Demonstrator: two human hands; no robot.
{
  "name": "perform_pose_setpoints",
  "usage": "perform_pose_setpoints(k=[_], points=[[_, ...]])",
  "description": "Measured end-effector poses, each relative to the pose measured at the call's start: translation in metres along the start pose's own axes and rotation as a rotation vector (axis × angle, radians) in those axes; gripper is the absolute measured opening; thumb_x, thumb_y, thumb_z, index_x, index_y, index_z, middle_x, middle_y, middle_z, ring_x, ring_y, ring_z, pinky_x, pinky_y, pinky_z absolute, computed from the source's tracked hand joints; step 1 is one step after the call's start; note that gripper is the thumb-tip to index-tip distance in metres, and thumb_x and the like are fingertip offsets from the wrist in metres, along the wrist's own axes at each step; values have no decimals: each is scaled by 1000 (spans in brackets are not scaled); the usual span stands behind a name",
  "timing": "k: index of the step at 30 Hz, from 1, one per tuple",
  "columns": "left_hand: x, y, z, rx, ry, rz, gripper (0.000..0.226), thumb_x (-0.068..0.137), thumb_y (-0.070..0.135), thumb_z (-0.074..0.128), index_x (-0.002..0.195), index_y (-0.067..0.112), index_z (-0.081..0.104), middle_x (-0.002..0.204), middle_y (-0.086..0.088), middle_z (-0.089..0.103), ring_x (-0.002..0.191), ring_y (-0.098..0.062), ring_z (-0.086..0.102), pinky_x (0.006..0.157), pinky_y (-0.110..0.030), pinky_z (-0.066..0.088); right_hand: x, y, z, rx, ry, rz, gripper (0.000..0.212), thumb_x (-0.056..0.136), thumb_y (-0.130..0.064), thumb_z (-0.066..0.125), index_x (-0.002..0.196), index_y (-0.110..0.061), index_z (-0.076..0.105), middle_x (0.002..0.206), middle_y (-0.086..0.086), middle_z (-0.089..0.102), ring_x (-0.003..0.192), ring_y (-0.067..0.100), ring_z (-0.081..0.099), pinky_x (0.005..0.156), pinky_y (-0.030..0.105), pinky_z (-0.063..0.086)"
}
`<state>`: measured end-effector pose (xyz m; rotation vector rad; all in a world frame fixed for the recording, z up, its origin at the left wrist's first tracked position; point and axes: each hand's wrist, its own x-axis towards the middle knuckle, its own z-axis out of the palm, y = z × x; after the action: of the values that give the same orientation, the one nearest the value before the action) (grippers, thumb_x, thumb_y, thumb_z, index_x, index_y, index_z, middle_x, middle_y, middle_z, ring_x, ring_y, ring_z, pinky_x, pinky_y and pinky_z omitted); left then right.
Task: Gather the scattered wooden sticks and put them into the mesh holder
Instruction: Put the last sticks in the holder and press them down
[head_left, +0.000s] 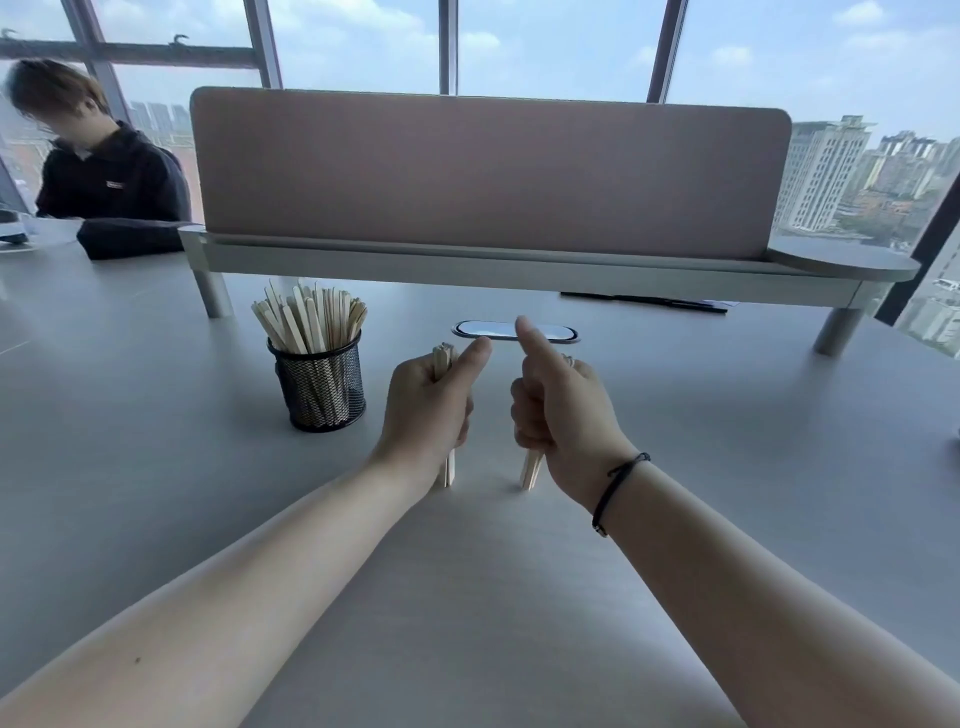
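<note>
At the centre of the counter (675, 467), both hands stand side by side, each closed into a fist round its own bundle of wooden sticks.

Left hand (428, 402): fingers curled round the left bundle (449, 470), thumb extended forward and upward. The bundle passes upright through the grip; its upper ends show above the fist beside the thumb, and its lower ends project below the fist and reach the counter surface.

Right hand (563, 410): fingers curled round the right bundle (532, 470), thumb raised. The lower ends project below the fist, slightly tilted, and reach the counter. The upper ends are mostly hidden behind the hand. A black cord bracelet (615, 486) sits on the right wrist.

The two grips are near each other but apart; the bundles do not touch.

Mesh holder (319, 387): black, cylindrical, upright on the counter, near the left grip on its outer side and slightly beyond it. It already contains many sticks (309, 319), standing and fanned out above the rim. It is further from the right grip, with the left grip between.

Beyond both grips: an oval cable port (514, 331) in the counter, then a raised shelf with a pink divider panel (488, 171). A second person (109, 171) in dark clothing sits far beyond the left grip.
</note>
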<state>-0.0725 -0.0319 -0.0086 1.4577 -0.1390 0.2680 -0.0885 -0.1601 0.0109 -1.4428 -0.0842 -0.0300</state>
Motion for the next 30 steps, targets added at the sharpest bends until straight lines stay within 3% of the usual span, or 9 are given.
perform_pose_setpoints(k=[4,8,12,19,23,30], points=[[-1,10,-3,-65,-65,-92,62,92,51,60,51,25,22,48,4,20,40,-15,15,43,-20,16,-1,-3,1,137,-109,116,71,79,-78,45,61,-19,9,54,-2,8,49,18,4,49,29,6],[4,30,-21,-182,-102,-101,63,89,67,42,61,17,13,50,1,13,47,-17,7,45,-23,9,6,1,16,178,-79,161,52,90,-47,44,58,-21,12,52,-2,9,51,17,3,55,36,2],[26,67,-55,-220,-13,-29,50,94,46,36,61,17,11,53,-2,9,49,-18,5,50,-32,3,22,-12,48,246,-98,155,44,89,-33,41,57,-22,13,52,-2,10,52,16,3,55,35,3],[82,125,-104,-307,127,132,47,95,34,34,54,16,20,47,-2,13,44,-16,8,49,-30,6,75,-68,131,387,-142,-59,37,92,-28,39,60,-20,21,50,-1,14,44,16,8,47,28,10],[107,114,-111,-185,182,125,44,92,30,38,51,17,27,48,-3,18,46,-17,14,47,-26,13,101,-80,167,402,-91,-96,37,93,-29,41,58,-17,35,47,1,23,40,16,14,46,26,15],[125,75,-128,77,178,50,37,90,25,43,57,10,49,50,-9,43,42,-21,39,46,-26,33,117,-45,187,151,-72,-166,45,100,-21,36,57,-9,41,39,0,41,33,16,37,45,26,36]])
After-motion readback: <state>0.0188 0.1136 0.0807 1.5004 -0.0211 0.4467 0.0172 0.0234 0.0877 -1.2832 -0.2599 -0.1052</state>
